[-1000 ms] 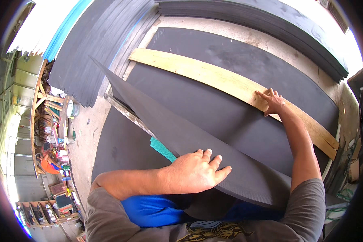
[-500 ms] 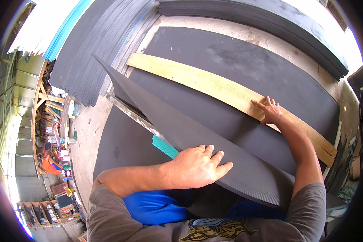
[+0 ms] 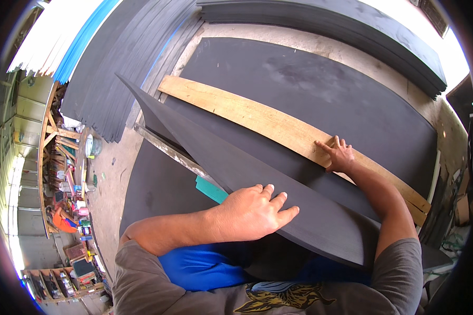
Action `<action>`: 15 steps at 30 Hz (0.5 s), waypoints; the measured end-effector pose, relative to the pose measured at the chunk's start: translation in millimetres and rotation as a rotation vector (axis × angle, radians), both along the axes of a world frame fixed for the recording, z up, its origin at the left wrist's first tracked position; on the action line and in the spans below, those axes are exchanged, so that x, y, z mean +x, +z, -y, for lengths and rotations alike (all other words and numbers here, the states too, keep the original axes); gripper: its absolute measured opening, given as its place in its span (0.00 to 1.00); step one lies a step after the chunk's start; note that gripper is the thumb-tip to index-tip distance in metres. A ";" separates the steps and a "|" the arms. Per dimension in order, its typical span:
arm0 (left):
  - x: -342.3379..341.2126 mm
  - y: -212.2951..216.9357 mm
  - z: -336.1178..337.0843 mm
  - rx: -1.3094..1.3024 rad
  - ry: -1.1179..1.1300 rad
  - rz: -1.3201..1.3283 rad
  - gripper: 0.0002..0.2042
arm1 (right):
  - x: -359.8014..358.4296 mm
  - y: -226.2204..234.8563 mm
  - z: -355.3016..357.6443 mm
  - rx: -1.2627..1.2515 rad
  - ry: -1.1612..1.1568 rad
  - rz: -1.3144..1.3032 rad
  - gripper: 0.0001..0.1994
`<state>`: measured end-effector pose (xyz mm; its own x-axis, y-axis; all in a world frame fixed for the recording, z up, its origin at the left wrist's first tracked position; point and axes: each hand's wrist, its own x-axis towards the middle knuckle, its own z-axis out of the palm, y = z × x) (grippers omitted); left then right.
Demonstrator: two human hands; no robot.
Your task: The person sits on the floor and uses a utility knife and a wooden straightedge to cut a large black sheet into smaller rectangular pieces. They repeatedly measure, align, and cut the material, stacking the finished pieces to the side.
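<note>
A large dark grey ribbed sheet (image 3: 194, 134) lies folded over itself in front of me, its raised corner pointing to the far left. My left hand (image 3: 255, 212) rests palm down on this flap, fingers spread. A teal piece (image 3: 210, 189) sticks out beside that hand, next to a worn metal bar (image 3: 171, 149) partly covered by the flap. Beyond the fold, a long wooden plank (image 3: 247, 113) crosses the dark sheet. My right hand (image 3: 340, 156) lies on the plank toward its right part, with the fingers apart and the thumb at the near edge.
Stacks of dark sheets stand at the far left (image 3: 126, 52) and along the back (image 3: 320, 34). Another flat dark sheet (image 3: 299, 73) covers the floor beyond the plank. Shelving with tools and small containers (image 3: 71, 173) lines the left side. A light rod (image 3: 435, 176) lies at the right.
My right hand and the plank have shifted slightly nearer to me. My left hand stays on the folded sheet, and the view has moved a little.
</note>
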<state>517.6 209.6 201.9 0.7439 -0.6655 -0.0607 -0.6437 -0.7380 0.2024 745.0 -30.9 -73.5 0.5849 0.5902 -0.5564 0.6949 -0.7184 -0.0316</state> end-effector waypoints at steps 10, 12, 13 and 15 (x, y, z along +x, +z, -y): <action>-5.0 -0.1 0.3 -0.007 0.005 0.003 0.21 | -19.1 7.1 -2.9 -0.013 0.022 -0.027 0.64; -7.2 2.0 1.0 0.050 0.012 -0.037 0.21 | -22.9 4.8 -3.6 -0.010 0.036 -0.018 0.64; -7.0 2.6 1.4 0.077 0.014 -0.056 0.21 | -23.6 3.9 -3.2 -0.010 0.042 -0.014 0.64; -6.6 2.2 1.2 0.079 0.015 -0.055 0.21 | -25.5 3.4 -4.2 -0.016 0.042 -0.027 0.64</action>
